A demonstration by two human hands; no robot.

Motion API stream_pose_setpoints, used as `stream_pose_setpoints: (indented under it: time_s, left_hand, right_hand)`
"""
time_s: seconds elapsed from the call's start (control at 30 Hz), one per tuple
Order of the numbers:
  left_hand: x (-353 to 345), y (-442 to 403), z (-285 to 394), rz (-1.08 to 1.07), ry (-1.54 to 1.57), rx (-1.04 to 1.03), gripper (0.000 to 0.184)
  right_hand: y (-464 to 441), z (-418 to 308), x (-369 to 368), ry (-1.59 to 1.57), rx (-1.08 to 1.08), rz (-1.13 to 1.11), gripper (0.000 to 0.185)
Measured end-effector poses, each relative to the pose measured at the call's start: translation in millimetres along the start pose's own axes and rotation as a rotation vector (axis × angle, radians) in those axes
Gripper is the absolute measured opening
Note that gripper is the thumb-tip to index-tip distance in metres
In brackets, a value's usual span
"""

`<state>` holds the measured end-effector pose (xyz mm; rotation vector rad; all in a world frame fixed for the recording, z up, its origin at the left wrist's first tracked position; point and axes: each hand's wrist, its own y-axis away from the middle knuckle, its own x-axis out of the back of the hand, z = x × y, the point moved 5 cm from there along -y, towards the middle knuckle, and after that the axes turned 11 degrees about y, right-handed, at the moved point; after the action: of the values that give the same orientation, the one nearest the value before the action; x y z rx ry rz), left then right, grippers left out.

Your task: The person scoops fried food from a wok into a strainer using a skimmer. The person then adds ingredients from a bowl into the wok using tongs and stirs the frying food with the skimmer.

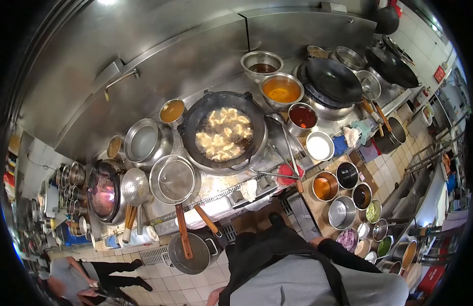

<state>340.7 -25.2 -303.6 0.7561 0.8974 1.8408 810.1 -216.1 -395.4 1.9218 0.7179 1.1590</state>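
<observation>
A large black wok (pixel 189 109) stands on the stove in front of me, with pale golden battered pieces (pixel 223 135) frying in bubbling oil. My right hand (pixel 316 241) is by the edge of the side counter, near the steel pots of sauces and chopped food; its fingers are too small and hidden to make out. Low in the picture, my left hand (pixel 214 297) shows only in part beside my body, its fingers hidden. Neither hand touches the wok. Left of the wok, a wire strainer (pixel 175 178) lies over a pot, and a perforated skimmer (pixel 135 186) rests beside it.
A ladle (pixel 285 133) leans right of the wok. Bowls of orange liquid (pixel 282 91) and red sauce (pixel 302 118) stand behind it. A big pot (pixel 190 255) sits low at my left. Another person (pixel 75 278) stands at the lower left. Stacked woks (pixel 333 80) occupy the right burner.
</observation>
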Motion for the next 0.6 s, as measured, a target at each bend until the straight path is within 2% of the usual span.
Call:
stream_pose_setpoints:
  time_s: [0.13, 0.2, 0.3, 0.43, 0.6]
  left_hand:
    - [1.5, -12.2, 24.4, 0.0, -0.133, -0.021, 0.02]
    - [6.4, -21.0, 42.9, 0.072, -0.222, -0.041, 0.02]
    - [13.7, -28.0, 71.7, 0.24, -0.317, -0.078, 0.02]
    - [21.0, -28.2, 97.5, 0.454, -0.319, -0.163, 0.014]
    - [23.1, -24.6, 119.1, 0.473, -0.294, -0.272, 0.008]
  right_hand:
    - [20.6, -17.4, 43.9, 0.07, -0.04, 0.314, 0.026]
    - [18.0, -17.2, 47.0, 0.036, -0.056, 0.408, 0.023]
    - [27.9, -22.5, 56.8, -0.04, 0.06, 0.671, 0.025]
    - [44.3, -46.7, 97.2, -0.077, -0.003, 0.717, 0.024]
    - [24.6, -53.5, 108.3, -0.05, 0.083, 0.791, 0.02]
